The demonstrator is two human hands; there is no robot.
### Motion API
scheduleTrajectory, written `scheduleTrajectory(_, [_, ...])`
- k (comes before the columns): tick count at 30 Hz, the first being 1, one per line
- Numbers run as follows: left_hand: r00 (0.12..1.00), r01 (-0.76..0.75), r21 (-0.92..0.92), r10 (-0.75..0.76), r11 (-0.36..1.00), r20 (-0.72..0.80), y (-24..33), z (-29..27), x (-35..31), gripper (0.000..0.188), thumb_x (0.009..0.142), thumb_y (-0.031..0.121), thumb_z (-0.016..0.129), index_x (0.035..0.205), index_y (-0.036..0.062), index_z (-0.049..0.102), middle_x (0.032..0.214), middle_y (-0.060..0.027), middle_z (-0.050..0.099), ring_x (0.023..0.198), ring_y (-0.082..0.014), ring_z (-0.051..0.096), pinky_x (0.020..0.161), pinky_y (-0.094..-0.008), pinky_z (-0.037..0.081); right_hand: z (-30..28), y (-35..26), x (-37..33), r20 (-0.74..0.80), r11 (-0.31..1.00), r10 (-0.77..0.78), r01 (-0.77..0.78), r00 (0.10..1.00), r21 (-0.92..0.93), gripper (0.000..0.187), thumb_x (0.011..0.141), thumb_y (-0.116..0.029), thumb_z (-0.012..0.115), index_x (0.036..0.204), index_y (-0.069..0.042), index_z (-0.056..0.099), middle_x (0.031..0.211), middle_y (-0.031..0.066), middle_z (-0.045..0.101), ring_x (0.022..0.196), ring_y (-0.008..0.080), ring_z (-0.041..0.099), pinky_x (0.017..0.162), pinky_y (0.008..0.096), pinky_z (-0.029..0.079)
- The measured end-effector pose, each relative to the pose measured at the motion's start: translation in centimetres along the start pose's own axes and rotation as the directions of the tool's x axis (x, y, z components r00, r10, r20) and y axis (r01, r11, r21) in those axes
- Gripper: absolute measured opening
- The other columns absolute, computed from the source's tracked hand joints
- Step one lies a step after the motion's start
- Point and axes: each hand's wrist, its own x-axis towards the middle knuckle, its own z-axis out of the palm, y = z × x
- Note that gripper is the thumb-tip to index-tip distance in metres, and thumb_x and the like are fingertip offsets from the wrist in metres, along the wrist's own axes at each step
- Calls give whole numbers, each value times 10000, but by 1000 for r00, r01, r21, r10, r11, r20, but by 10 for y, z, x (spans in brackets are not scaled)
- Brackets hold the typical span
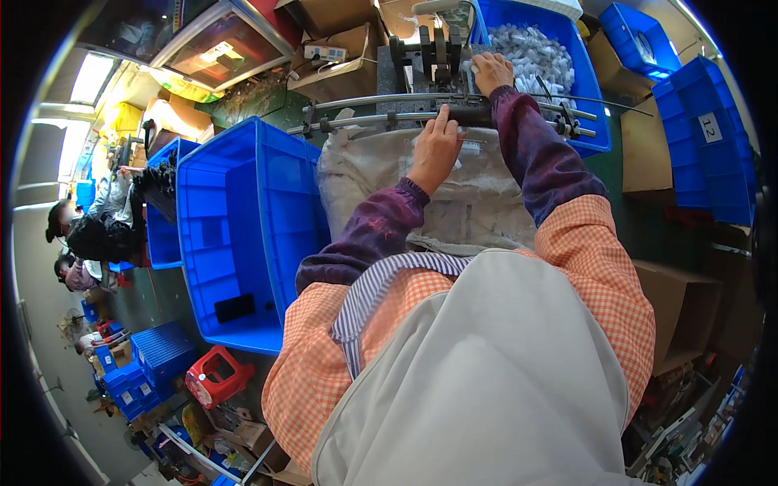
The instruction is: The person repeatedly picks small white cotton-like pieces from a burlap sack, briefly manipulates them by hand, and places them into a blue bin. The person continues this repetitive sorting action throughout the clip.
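My left hand (438, 148) lies at the near metal rail (373, 119) of a bench machine, fingers stretched forward and holding nothing that I can see. Farther off, my right hand (493, 74) is beside the dark machine head (438, 55), its fingers bent together over something small and pale that I cannot make out. Just right of that hand stands a blue bin (585, 77) with many small translucent white plastic pieces (531, 61). A stained beige cloth (478, 198) hangs below the rails, in front of my body.
To my left sits a deep blue crate (219, 202) with a dark flat object (234, 309) inside. A red stool (217, 377) is behind it. Blue bins (703, 138) and an open cardboard box (673, 312) are at the right. Other people (81, 235) sit at the far left.
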Motion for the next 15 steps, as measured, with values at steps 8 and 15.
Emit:
scheduleTrajectory(8, [1000, -10, 15, 11, 1000, -12, 0, 3, 0, 213, 821, 182, 581, 942, 11, 548, 1218, -210, 481, 917, -299, 534, 778, -365, 469, 10, 12, 12, 87, 1000, 1, -3, 996, 24, 204, 808, -261, 523, 940, -135, 614, 991, 55, 604, 1020, 272, 507, 877, 419, 340])
scheduleTrajectory(15, [1000, -8, 24, 7, 1000, 7, 0, 4, 2, 208, 813, 179, 591, 931, 13, 547, 1216, -218, 479, 912, -298, 533, 782, -363, 465, 3, 8, 30, 310, 982, 174, -187, 935, 14, 244, 810, -314, 526, 925, -119, 617, 967, 80, 612, 1059, 284, 493, 897, 409, 326])
